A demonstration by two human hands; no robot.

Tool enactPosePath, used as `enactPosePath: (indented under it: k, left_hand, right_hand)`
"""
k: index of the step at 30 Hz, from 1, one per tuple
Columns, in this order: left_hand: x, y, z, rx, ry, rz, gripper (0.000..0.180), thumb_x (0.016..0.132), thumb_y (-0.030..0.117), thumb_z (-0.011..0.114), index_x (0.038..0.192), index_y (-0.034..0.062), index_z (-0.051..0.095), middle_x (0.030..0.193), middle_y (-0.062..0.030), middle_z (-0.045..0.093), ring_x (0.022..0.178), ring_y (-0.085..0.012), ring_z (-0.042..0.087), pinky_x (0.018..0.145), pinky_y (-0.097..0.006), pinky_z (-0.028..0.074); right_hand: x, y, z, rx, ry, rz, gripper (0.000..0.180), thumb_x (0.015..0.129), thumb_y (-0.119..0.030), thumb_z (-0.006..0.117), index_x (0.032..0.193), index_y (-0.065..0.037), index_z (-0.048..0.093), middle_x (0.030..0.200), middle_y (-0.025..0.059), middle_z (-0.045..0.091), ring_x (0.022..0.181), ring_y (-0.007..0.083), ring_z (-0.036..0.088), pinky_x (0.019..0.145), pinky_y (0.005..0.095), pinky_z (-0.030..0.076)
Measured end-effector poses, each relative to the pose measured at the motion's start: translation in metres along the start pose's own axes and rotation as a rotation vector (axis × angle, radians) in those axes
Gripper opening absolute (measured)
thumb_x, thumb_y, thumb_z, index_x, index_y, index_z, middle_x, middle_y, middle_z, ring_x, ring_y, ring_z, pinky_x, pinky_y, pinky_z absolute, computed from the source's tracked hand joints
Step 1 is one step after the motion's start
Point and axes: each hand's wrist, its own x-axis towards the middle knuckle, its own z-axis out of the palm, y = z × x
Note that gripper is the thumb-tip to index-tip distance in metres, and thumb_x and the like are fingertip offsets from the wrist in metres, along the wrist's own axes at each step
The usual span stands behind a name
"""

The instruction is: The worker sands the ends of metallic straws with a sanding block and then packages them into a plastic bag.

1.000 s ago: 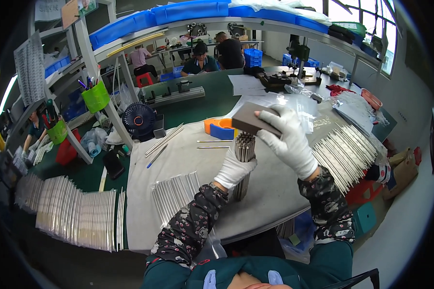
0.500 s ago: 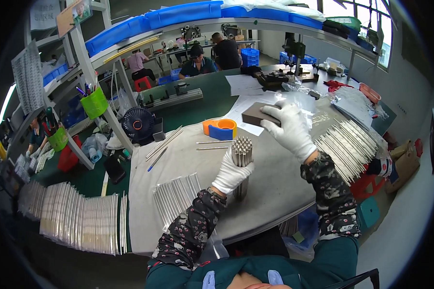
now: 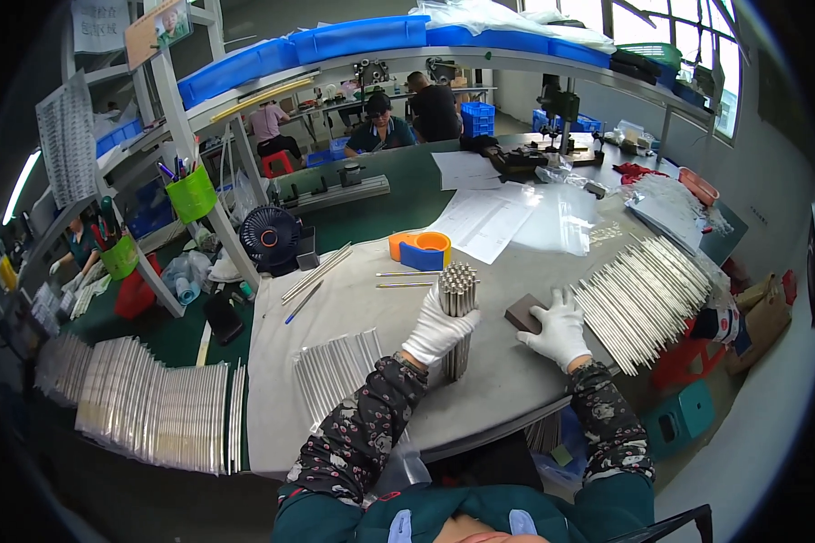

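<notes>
Wrapped around an upright bundle of thin metal rods (image 3: 459,281), my left hand (image 3: 438,329) in a white glove is closed, and the rods' ends show above it. A brown rectangular block (image 3: 522,314) lies on the grey table cover to the right of the bundle. My right hand (image 3: 557,333), also gloved in white, rests at the block's right edge with fingers spread, thumb and forefinger close to or touching it. Just beyond that hand, a wide pile of metal rods (image 3: 643,294) lies at the table's right side.
Bagged rods (image 3: 335,366) lie left of the bundle, with more bagged rods (image 3: 154,403) at far left. Behind stand an orange-and-blue tape roll (image 3: 421,249), loose rods, a blue pen (image 3: 304,302) and a black fan (image 3: 270,237). Papers (image 3: 484,222) lie farther back. Co-workers sit beyond.
My right hand has come down toward me with the raised block, which now lies on the table, and its fingers have spread. My left hand still holds the rods upright.
</notes>
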Motion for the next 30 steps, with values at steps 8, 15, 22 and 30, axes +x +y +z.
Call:
enactPosePath:
  k: [8, 15, 22, 30]
  left_hand:
    - [0.007, 0.006, 0.0, 0.232, -0.031, 0.029, 0.036, 0.07, 0.006, 0.069, 0.101, 0.005, 0.049, 0.084, -0.0006, 0.055, 0.076, -0.0105, 0.054, 0.07, -0.026, 0.046]
    - [0.011, 0.001, -0.001, 0.469, -0.069, 0.227, 0.033, 0.069, 0.002, 0.068, 0.099, 0.0038, 0.053, 0.087, -0.0037, 0.059, 0.085, -0.0149, 0.058, 0.076, -0.028, 0.047]
    - [-0.002, 0.016, -0.003, -0.097, -0.032, -0.116, 0.035, 0.075, 0.004, 0.068, 0.107, 0.0044, 0.055, 0.097, -0.0011, 0.061, 0.087, -0.0105, 0.058, 0.077, -0.026, 0.047]
    - [0.003, 0.027, -0.006, -0.027, -0.039, 0.003, 0.028, 0.077, 0.004, 0.068, 0.103, 0.0042, 0.058, 0.098, -0.0004, 0.061, 0.089, -0.0096, 0.057, 0.078, -0.024, 0.047]
  right_hand:
    - [0.049, -0.072, -0.052, 1.27, 0.038, -0.348, 0.067, 0.066, -0.028, 0.073, 0.123, -0.003, 0.047, 0.118, 0.0147, 0.051, 0.112, 0.021, 0.047, 0.097, 0.0321, 0.036]
    - [0.052, -0.088, -0.048, 1.722, -0.269, -0.295, 0.056, 0.074, -0.029, 0.073, 0.118, -0.003, 0.051, 0.101, 0.0025, 0.057, 0.095, 0.0103, 0.052, 0.088, 0.0258, 0.04]
    - [0.053, -0.073, -0.054, 1.545, -0.105, -0.432, 0.041, 0.088, -0.024, 0.057, 0.121, -0.002, 0.05, 0.109, 0.0089, 0.055, 0.101, 0.0143, 0.051, 0.091, 0.0274, 0.038]
    - [0.048, -0.075, -0.061, 1.306, 0.098, -0.333, 0.039, 0.08, -0.013, 0.064, 0.118, -0.007, 0.057, 0.088, 0.0083, 0.052, 0.082, 0.0168, 0.052, 0.078, 0.0264, 0.042]
